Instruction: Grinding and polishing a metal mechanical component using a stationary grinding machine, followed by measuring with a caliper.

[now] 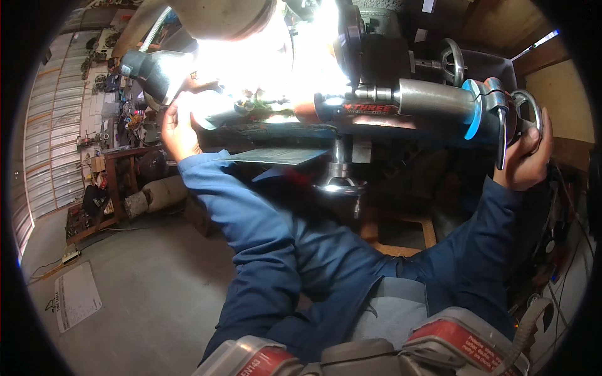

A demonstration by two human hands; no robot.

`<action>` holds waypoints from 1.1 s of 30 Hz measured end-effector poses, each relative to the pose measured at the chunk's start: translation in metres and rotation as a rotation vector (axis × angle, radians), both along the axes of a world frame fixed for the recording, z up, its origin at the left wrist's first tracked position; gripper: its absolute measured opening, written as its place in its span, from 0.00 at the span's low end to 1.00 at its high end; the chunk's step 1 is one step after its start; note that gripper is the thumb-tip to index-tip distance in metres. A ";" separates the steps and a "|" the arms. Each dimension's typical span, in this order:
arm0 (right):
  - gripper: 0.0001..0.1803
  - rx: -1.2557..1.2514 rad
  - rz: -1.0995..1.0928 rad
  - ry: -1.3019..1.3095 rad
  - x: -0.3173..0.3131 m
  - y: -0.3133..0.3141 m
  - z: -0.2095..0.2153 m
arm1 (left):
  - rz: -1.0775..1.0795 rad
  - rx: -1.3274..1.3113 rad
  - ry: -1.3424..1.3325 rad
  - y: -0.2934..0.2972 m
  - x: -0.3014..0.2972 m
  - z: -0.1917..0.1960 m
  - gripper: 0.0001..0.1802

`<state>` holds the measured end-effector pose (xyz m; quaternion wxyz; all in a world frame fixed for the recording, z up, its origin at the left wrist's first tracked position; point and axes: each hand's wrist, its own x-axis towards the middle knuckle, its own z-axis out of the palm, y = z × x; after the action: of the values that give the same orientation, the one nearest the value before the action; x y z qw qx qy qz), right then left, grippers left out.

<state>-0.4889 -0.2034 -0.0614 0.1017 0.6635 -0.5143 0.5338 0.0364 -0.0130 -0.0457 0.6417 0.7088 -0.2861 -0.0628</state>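
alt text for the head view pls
A person in blue sleeves works at a metal lathe: right hand grips the tailstock handwheel, left hand rests by the brightly lit workpiece end beneath a work lamp.

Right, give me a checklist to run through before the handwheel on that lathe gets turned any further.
1. Right hand on the handwheel at the tailstock end: ok, fingers wrap its rim.
2. Left hand steady by the bright work zone: ok, it rests beside the machine there.
3. Workpiece seated: cannot tell, glare from the lamp washes it out.
4. Tailstock barrel lined up with the spindle: cannot tell, glare hides the tip.
5. Blue sleeves away from the turning parts: cannot tell, the left cuff lies close.
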 end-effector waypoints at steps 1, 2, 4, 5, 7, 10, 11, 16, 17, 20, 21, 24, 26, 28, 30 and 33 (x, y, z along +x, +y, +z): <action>0.17 0.003 0.001 0.003 0.002 0.000 0.006 | -0.003 -0.004 -0.002 0.000 0.000 0.000 0.11; 0.16 0.049 0.040 -0.007 0.004 0.000 0.012 | -0.006 -0.009 -0.005 0.001 0.000 0.000 0.11; 0.15 0.096 0.079 -0.018 0.006 0.000 0.023 | -0.018 -0.011 -0.016 0.001 0.000 0.000 0.11; 0.15 0.126 0.084 0.026 0.006 0.000 0.029 | -0.033 -0.017 -0.031 0.001 -0.001 0.001 0.11; 0.14 0.157 0.088 0.069 0.006 0.000 0.035 | -0.032 -0.016 -0.047 0.001 -0.004 0.002 0.11; 0.14 0.218 0.056 0.079 0.004 -0.001 0.033 | -0.035 -0.011 -0.052 0.002 -0.007 0.003 0.10; 0.14 0.193 0.073 0.032 0.004 -0.001 0.029 | -0.036 -0.008 -0.042 0.002 -0.007 0.003 0.10; 0.15 -0.005 0.085 -0.034 0.003 -0.006 0.004 | -0.020 -0.004 -0.016 -0.002 -0.007 0.005 0.11; 0.16 -0.044 0.059 -0.024 0.003 -0.007 0.001 | -0.006 -0.004 0.030 -0.003 -0.007 0.005 0.11; 0.16 -0.065 0.063 -0.043 0.003 -0.007 0.000 | -0.015 -0.011 -0.028 -0.004 -0.008 0.005 0.11; 0.16 -0.034 0.066 -0.067 0.004 -0.007 0.002 | -0.014 -0.013 -0.027 -0.004 -0.009 0.005 0.11; 0.15 0.120 0.149 -0.115 0.004 -0.003 0.013 | 0.004 0.003 -0.058 -0.004 -0.011 0.006 0.11; 0.14 0.144 0.158 -0.079 0.004 -0.003 0.021 | -0.002 0.013 -0.058 -0.003 -0.012 0.007 0.11; 0.14 0.167 0.154 -0.037 0.004 -0.002 0.027 | -0.003 0.006 -0.076 -0.002 -0.013 0.007 0.12; 0.13 0.228 0.118 -0.004 0.004 -0.002 0.031 | -0.003 0.003 -0.073 -0.003 -0.013 0.007 0.12; 0.13 0.269 0.119 -0.026 0.004 -0.004 0.035 | 0.000 0.003 -0.051 -0.001 -0.012 0.007 0.12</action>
<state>-0.4846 -0.2072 -0.0260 -0.0264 0.6935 -0.5421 0.4738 0.0239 -0.0143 -0.0383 0.6332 0.7111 -0.3023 -0.0452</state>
